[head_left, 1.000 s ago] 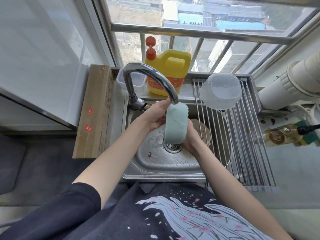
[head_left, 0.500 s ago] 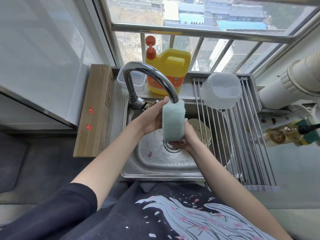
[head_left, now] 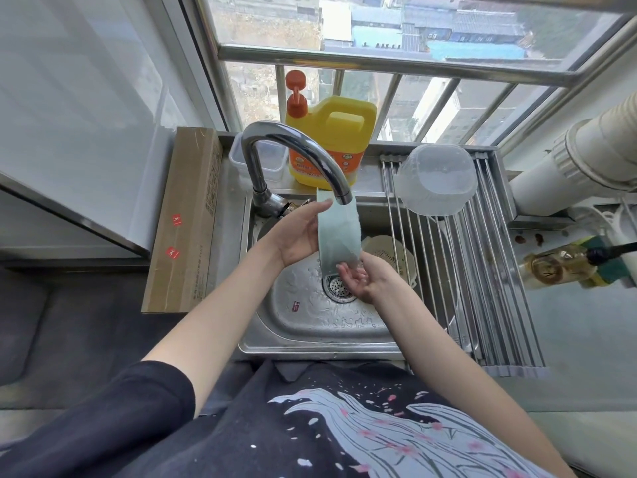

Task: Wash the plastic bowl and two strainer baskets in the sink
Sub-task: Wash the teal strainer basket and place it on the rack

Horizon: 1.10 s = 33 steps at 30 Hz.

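A pale green cleaning cloth hangs upright under the faucet spout, over the steel sink. My left hand holds its left side and top corner. My right hand pinches its bottom edge above the drain. A cream strainer basket lies in the sink at the right, partly under the rack. The clear plastic bowl rests upside down on the roll-up drying rack. A second strainer basket is not in sight.
A yellow detergent jug with an orange pump stands behind the faucet, next to a clear container. A long cardboard box lies left of the sink. An oil bottle and a white pipe are at the right.
The cloth has been stretched taller and shifted slightly right under the spout. My left hand slid to its left edge and my right hand moved down to its bottom edge.
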### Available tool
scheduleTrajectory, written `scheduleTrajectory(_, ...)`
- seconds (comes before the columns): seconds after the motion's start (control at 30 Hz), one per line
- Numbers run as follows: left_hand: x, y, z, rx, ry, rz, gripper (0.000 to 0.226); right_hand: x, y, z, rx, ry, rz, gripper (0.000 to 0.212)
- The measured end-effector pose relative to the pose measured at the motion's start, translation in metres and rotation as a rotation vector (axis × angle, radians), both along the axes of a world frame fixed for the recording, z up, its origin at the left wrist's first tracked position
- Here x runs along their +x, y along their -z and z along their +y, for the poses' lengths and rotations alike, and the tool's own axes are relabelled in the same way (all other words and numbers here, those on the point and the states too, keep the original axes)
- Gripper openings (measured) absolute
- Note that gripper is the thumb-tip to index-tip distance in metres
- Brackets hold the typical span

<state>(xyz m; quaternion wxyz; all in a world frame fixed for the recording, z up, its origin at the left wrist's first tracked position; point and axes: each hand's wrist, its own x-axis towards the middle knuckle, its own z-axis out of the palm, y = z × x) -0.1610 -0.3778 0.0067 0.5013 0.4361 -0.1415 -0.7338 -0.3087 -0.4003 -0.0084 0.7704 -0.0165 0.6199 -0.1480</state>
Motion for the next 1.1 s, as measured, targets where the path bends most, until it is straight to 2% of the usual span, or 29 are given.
scheduleTrajectory(0.13, -0.002, 0.001, 0.001, 0.017, 0.045, -0.095, 0.024, 0.006, -0.006, 0.004, 0.125, 0.197, -0.076, 0.022)
scheduleTrajectory(0.33, -0.003, 0.009, 0.001, 0.042, 0.273, -0.344, 0.035, 0.004, -0.012, 0.006, 0.222, 0.392, -0.130, 0.025)
scheduleTrajectory(0.43, -0.006, 0.010, -0.006, 0.075, 0.148, -0.413, 0.034, -0.001, -0.008, 0.008, 0.219, 0.336, -0.161, 0.027)
scheduleTrajectory(0.53, -0.003, 0.009, -0.016, 0.113, 0.045, -0.465, 0.028, -0.015, -0.009, 0.012, 0.155, 0.155, -0.091, 0.034)
scheduleTrajectory(0.67, -0.001, 0.009, -0.026, 0.173, 0.028, -0.390, 0.026, -0.031, -0.006, 0.022, 0.096, 0.017, 0.013, 0.032)
scheduleTrajectory(0.77, -0.007, 0.007, -0.031, 0.223, -0.022, -0.280, 0.010, -0.035, 0.003, 0.027, 0.082, -0.033, 0.034, 0.037)
scheduleTrajectory(0.9, -0.016, 0.004, -0.037, 0.266, -0.104, -0.132, 0.019, -0.037, 0.008, 0.028, 0.047, 0.023, -0.106, 0.051)
scheduleTrajectory(1.0, -0.018, 0.003, -0.041, 0.253, -0.171, -0.008, 0.017, -0.038, 0.008, 0.025, 0.022, 0.038, -0.157, 0.059)
scheduleTrajectory(1.1, -0.019, 0.001, -0.039, 0.223, -0.129, -0.023, 0.017, -0.033, 0.006, 0.021, 0.027, 0.034, -0.182, 0.064)
